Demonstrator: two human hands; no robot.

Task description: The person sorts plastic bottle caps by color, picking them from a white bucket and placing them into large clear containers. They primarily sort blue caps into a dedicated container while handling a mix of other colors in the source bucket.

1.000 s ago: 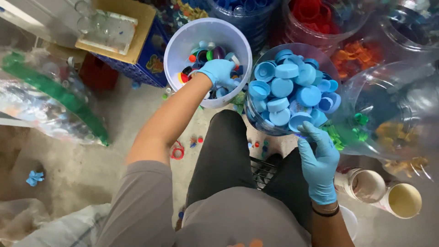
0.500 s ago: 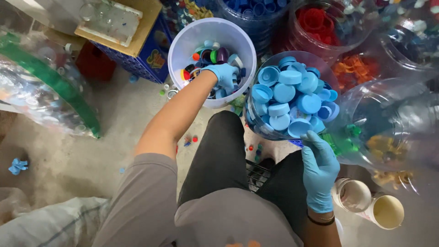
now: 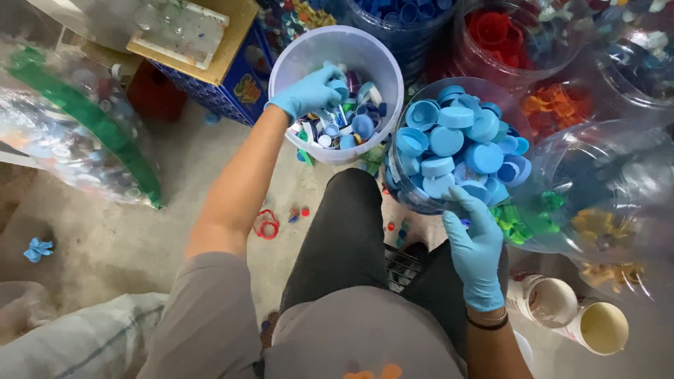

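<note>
Mixed bottle caps (image 3: 344,130) in white bucket (image 3: 393,77): light, hard, slippery.
Left hand (image 3: 309,91) curls in, grip hidden; right hand (image 3: 474,245) grips clear jar (image 3: 421,200); pinch cap rims.

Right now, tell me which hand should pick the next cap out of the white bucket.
Left. The left hand is already inside the white bucket, over the mixed caps. The right hand grips the clear tub of light blue caps.

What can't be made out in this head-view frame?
- Left hand: fingertips buried among mixed caps in the white bucket; grip unclear.
- Right hand: palm hidden behind the clear jar of blue caps.
- Far jars: cut off by the top edge.
</note>
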